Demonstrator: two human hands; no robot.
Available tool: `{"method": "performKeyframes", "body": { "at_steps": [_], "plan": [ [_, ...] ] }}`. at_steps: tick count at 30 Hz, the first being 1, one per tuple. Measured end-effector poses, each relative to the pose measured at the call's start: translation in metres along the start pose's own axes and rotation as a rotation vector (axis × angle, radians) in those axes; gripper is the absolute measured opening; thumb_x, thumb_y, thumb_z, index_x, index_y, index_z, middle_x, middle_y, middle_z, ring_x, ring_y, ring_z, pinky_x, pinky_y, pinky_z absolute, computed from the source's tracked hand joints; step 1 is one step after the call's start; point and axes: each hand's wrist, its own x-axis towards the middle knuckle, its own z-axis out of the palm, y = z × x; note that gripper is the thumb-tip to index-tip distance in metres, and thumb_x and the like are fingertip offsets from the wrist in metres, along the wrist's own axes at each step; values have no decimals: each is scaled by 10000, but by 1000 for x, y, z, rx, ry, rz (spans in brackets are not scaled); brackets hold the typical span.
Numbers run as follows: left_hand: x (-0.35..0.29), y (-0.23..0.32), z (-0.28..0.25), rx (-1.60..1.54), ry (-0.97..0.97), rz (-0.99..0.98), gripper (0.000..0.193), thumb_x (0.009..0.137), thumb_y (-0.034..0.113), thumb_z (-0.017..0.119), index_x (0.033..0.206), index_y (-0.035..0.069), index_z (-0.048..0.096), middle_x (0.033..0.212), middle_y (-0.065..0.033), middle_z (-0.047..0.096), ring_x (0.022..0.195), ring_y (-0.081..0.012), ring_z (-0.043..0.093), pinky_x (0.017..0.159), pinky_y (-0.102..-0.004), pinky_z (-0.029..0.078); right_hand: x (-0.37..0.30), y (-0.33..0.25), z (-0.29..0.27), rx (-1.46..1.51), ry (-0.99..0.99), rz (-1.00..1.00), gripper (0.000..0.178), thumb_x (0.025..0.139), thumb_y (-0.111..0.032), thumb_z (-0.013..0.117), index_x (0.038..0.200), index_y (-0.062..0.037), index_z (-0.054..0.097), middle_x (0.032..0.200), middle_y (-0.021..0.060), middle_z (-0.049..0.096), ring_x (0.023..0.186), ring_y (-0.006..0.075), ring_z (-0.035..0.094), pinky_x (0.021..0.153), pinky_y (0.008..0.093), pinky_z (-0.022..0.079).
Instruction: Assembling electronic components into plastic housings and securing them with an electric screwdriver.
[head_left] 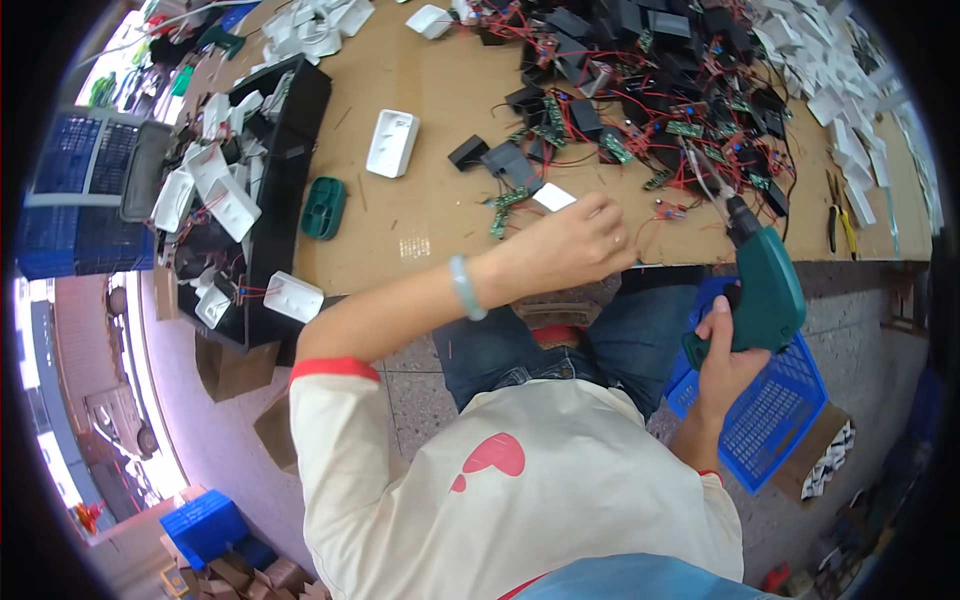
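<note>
My right hand [728, 352] is wrapped round the grip of a dark green power screwdriver [770, 290]. The tool points up and away, its thin bit over the table's near edge by the wires. My left hand [590, 238] hovers over the near edge with its fingers curled closed; what they hold, if anything, is hidden. Just beyond its knuckles is a small white plastic piece [553, 198]. Left of that lie a green circuit board [500, 215] and a dark grey plastic housing [510, 165]. A white open case [392, 143] rests farther left.
A heap of black housings, boards and red wires [640, 90] covers the far middle. White cases [845, 110] pile at the right, near pliers [840, 215]. A black bin [290, 160] and green tray [323, 208] stand left. A blue basket [775, 420] sits below the table.
</note>
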Motion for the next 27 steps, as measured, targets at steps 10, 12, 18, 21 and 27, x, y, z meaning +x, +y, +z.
{"method": "performKeyframes", "body": {
  "at_steps": [10,12,18,21,27],
  "plan": [
    [8,-8,23,-98,-9,-324,397,840,184,617,1219,68,587,1144,-134,624,1069,-260,603,858,-368,470,2,1,-7,43,25,-20,273,951,-15,637,1209,72,609,726,44,575,578,90,504,567,259,440],
    [2,-15,15,-265,83,-422,427,848,150,649,1255,52,565,1154,-147,622,1077,-300,588,885,-416,477,3,-1,-4,35,8,-22,274,945,-10,642,1206,68,608,721,41,580,575,91,512,560,261,446],
    [-44,-31,7,-475,243,-945,321,865,66,690,1174,-1,633,1080,-155,633,1016,-341,571,864,-430,485,1,-3,0,12,-23,-18,253,936,9,642,1181,59,605,712,36,586,571,89,517,551,259,452],
    [-52,-29,20,-565,221,-916,198,868,51,678,1060,6,692,1011,-152,643,981,-349,568,834,-435,486,-2,-1,8,79,-41,-30,243,940,13,632,1176,56,596,705,35,581,565,90,521,548,256,455],
    [-49,-33,23,-593,223,-945,114,864,65,679,953,-6,674,914,-135,654,887,-357,574,797,-440,494,-12,0,16,66,-97,-49,253,927,49,629,1174,63,577,702,45,580,555,98,535,532,259,463]
  ]
}}
